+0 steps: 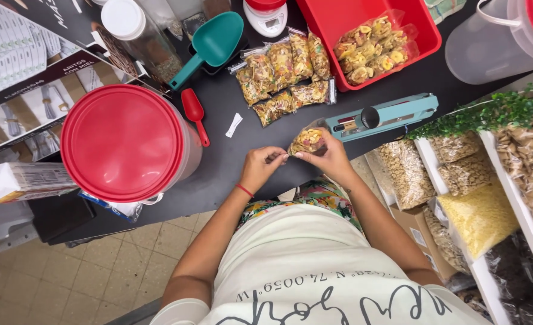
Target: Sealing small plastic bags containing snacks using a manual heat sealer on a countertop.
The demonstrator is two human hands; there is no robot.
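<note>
Both hands, left hand (261,166) and right hand (328,157), pinching a small snack bag (307,141) at centre frame beside the teal sealer (382,117), several filled bags (284,75) already laid above, this one seemingly unsealed

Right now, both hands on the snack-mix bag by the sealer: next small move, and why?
Probably slide the bag's open neck into the teal heat sealer. Both the left hand and right hand pinch the small filled snack-mix bag right beside the sealer, while finished bags already lie further back on the dark counter.
</note>
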